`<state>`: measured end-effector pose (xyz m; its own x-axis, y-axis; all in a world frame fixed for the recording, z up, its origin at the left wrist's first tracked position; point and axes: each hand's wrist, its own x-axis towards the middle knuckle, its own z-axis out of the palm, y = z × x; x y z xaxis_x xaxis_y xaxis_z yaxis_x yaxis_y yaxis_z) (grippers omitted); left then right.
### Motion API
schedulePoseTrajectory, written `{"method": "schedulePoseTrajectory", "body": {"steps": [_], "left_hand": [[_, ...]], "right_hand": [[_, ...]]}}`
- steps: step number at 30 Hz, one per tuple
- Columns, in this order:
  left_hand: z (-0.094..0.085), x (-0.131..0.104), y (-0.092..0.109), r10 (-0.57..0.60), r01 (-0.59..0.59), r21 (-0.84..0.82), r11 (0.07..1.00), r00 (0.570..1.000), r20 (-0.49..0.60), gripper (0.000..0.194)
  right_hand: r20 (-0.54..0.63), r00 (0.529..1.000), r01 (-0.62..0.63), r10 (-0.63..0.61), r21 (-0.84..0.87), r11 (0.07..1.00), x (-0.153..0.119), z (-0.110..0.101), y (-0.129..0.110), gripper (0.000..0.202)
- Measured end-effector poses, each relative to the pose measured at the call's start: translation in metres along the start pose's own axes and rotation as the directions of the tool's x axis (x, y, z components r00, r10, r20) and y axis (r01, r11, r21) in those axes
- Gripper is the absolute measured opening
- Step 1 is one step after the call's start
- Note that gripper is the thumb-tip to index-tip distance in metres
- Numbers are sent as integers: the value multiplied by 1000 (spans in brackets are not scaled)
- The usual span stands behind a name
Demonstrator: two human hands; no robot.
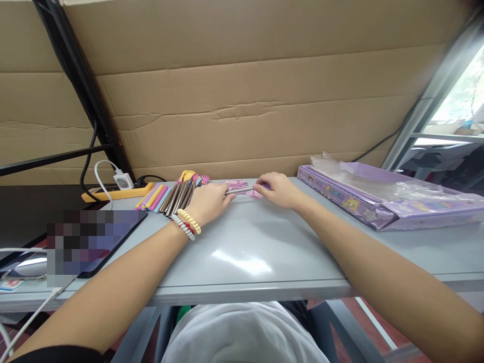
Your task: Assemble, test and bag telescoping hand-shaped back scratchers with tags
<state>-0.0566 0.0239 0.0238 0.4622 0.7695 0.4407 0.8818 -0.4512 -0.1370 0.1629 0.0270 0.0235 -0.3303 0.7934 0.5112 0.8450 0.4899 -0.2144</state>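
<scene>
Here, left hand (209, 201), right hand (278, 189) hold one rod (240, 191)

Bare surface of the desk (242, 242) lies open at the centre of the frame, down to its front edge. Left of centre, upright-topped pens (177, 199) and coloured sticks (154, 197) block the way; lower left, a tablet (102, 237) does. At right, a purple box (393, 201) bars passage.

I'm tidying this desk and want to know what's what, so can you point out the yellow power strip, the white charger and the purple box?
Yellow power strip (126, 194): head view, its long front side.
White charger (124, 180): head view, its body.
Purple box (336, 195): head view, its long printed side.
</scene>
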Motion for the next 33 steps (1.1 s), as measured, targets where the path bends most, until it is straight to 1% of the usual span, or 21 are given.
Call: {"method": "schedulePoseTrajectory", "body": {"steps": [2,3,6,9,10,12,13,14,15,16,17,18,19,20,21,22,23,24,26,30,33], "left_hand": [[0,-2,4,38,-38,17,999,999,22,36],[0,-3,6,58,-59,18,998,998,30,34],[2,-6,14,116,-115,-33,993,993,35,28],[3,-6,17,181,-177,-135,975,983,15,25],[1,-6,15,218,-214,-181,960,976,4,26],[-3,-2,5,319,-314,-275,909,947,-27,28],[-6,0,-2,381,-374,-315,872,924,-42,33],[-8,3,-12,413,-408,-337,849,909,-58,38],[-11,6,-24,376,-380,-336,862,923,-80,41],[-13,8,-37,274,-297,-311,903,955,-117,41],[-14,10,-51,137,-173,-266,948,980,-147,41],[-15,11,-66,-13,-23,-209,978,985,-170,39],[-15,11,-81,-177,148,-156,977,965,-193,39],[-15,11,-95,-322,305,-109,946,925,-204,39],[-14,9,-108,-453,450,-68,891,868,-203,40],[-13,7,-119,-549,552,-33,833,817,-180,42],[-12,5,-128,-620,627,-3,779,768,-160,45],[-10,2,-135,-669,677,21,735,731,-134,49],[-6,-2,-143,-726,729,48,683,684,-71,55],[2,-3,-146,-759,757,72,650,651,13,63],[5,-1,-148,-775,770,86,632,629,64,63]], "right_hand": [[54,996,82,-77,-104,991,-2,0,-3,25],[96,990,118,-107,-121,986,-3,1,-6,24],[219,962,176,-162,-46,983,-6,3,-17,23],[245,949,191,-198,52,980,-9,5,-27,25],[241,949,190,-202,72,979,-9,6,-29,26],[247,951,167,-184,86,982,-9,6,-30,27],[259,952,149,-164,78,986,-9,6,-29,28],[272,952,131,-144,67,989,-9,6,-28,28],[283,951,114,-126,57,992,-9,6,-26,29],[292,950,99,-110,50,994,-8,6,-24,28],[298,950,87,-97,49,995,-8,6,-22,27],[302,949,77,-88,49,996,-8,6,-20,26],[307,948,71,-83,49,996,-8,6,-19,25],[312,947,69,-81,49,996,-8,6,-19,25],[315,945,71,-83,48,996,-9,6,-19,25],[316,945,74,-85,48,996,-9,6,-19,25],[313,946,77,-89,50,996,-9,6,-20,24],[310,946,78,-91,54,995,-9,6,-21,24],[303,949,71,-87,63,996,-9,6,-22,24],[293,951,81,-100,76,994,-9,6,-22,24],[286,951,95,-114,80,992,-9,6,-21,25]]}}
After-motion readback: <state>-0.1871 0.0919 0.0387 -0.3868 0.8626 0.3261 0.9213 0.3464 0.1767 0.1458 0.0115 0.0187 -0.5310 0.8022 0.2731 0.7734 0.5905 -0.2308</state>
